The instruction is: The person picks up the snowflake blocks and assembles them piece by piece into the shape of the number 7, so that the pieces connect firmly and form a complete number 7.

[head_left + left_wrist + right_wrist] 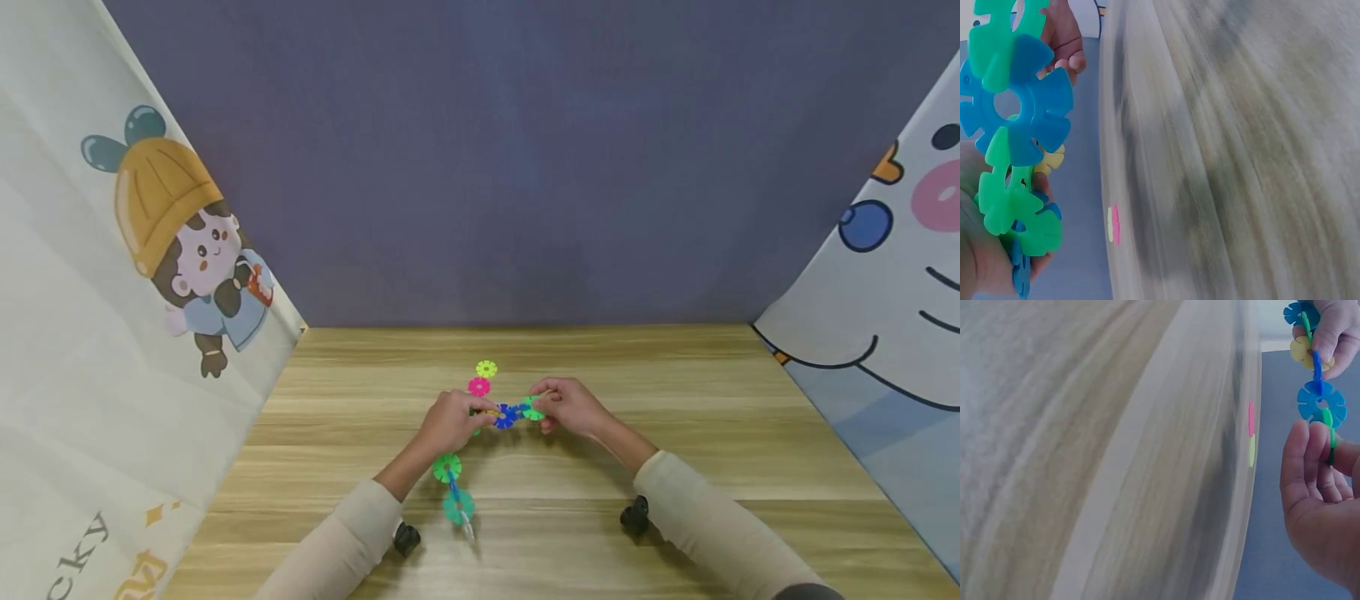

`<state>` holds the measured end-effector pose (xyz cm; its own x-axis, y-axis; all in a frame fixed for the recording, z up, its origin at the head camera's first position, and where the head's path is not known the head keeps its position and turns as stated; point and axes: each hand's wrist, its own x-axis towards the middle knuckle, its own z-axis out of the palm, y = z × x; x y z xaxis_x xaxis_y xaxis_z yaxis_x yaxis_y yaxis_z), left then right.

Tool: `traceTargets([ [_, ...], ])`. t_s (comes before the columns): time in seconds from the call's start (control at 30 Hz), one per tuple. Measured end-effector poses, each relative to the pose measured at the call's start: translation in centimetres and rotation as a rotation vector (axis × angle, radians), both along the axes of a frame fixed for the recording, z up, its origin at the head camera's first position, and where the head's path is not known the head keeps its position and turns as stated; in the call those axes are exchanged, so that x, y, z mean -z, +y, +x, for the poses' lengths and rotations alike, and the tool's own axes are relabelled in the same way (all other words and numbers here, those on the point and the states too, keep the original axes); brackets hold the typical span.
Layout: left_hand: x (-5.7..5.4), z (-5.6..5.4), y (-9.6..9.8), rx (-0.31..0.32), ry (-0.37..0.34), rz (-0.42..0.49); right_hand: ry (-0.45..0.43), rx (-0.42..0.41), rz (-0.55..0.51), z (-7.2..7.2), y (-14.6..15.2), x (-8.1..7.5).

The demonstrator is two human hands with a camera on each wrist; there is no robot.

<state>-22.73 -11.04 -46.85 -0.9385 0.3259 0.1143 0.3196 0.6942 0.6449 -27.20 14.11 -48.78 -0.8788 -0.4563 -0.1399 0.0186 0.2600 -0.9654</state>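
Note:
A chain of slotted plastic snowflake discs stretches between both hands. My left hand pinches its yellow disc between thumb and fingers. To the right of that, a dark blue disc bridges the gap, joined edge-on to a lighter blue disc. At the right end, my right hand pinches a green disc, partly hidden by the fingers. From under my left hand the chain runs toward me through a green disc to a teal disc; the left wrist view shows a blue disc between green ones.
Two loose discs, one yellow-green and one pink, lie flat on the wooden table beyond my left hand. A dark blue-grey panel rises along the back edge, with printed cloth walls at the sides.

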Motion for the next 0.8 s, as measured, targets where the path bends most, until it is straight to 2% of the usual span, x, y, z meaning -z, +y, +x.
traceTargets([
  [0.2,-0.6,0.3,-0.6,0.061,-0.094,0.078,-0.025,-0.010,-0.028,0.0,-0.2,0.3],
  [0.47,-1.2,0.0,-0.8,0.122,-0.187,0.055,-0.056,0.002,-0.018,-0.1,-0.1,0.4],
  [0.8,-1.7,-0.3,-0.2,0.095,-0.148,0.010,-0.078,0.019,-0.080,-0.1,-0.3,0.4],
])
